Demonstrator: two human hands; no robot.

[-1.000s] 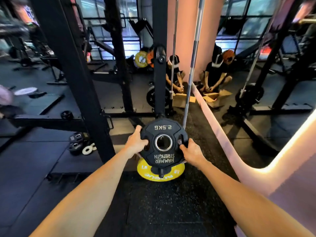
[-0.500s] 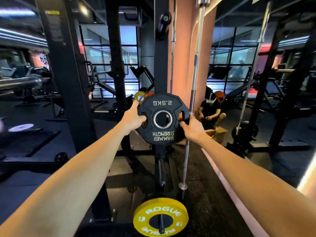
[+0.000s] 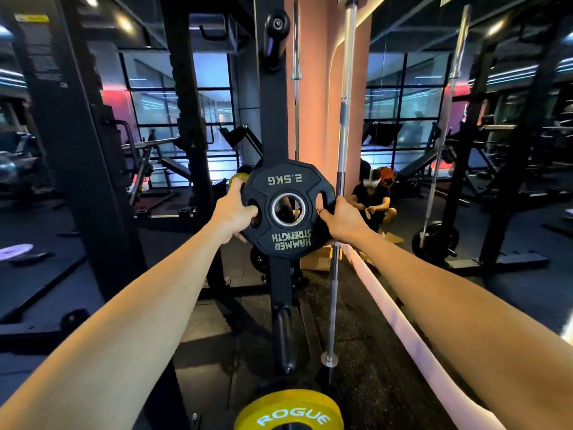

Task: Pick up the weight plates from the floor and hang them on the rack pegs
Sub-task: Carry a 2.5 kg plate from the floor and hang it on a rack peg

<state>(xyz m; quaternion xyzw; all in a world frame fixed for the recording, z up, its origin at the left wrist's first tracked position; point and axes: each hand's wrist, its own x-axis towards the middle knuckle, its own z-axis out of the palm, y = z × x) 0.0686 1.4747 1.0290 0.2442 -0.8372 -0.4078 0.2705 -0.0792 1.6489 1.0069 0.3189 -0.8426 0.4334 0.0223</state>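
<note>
A black 2.5 kg weight plate (image 3: 286, 178) with upside-down lettering is held up in front of the black rack post (image 3: 273, 113). My left hand (image 3: 234, 211) grips its left edge, fingers through a grip slot. My right hand (image 3: 341, 220) grips its right edge. The plate's steel-ringed hole faces the post. A black rack peg (image 3: 282, 336) juts out below the plate, and another peg (image 3: 274, 35) sits high on the post. A yellow plate (image 3: 288, 412) hangs low at the bottom edge.
Two steel barbells (image 3: 342, 150) stand upright just right of the post. A person (image 3: 372, 200) crouches beyond by cardboard boxes (image 3: 319, 259). Another rack upright (image 3: 77, 144) stands to the left. A lit strip (image 3: 400, 321) runs along the floor at right.
Both hands raised the black plate from near the floor, above the yellow plate, to mid-height in front of the rack post. The view tilted upward with it.
</note>
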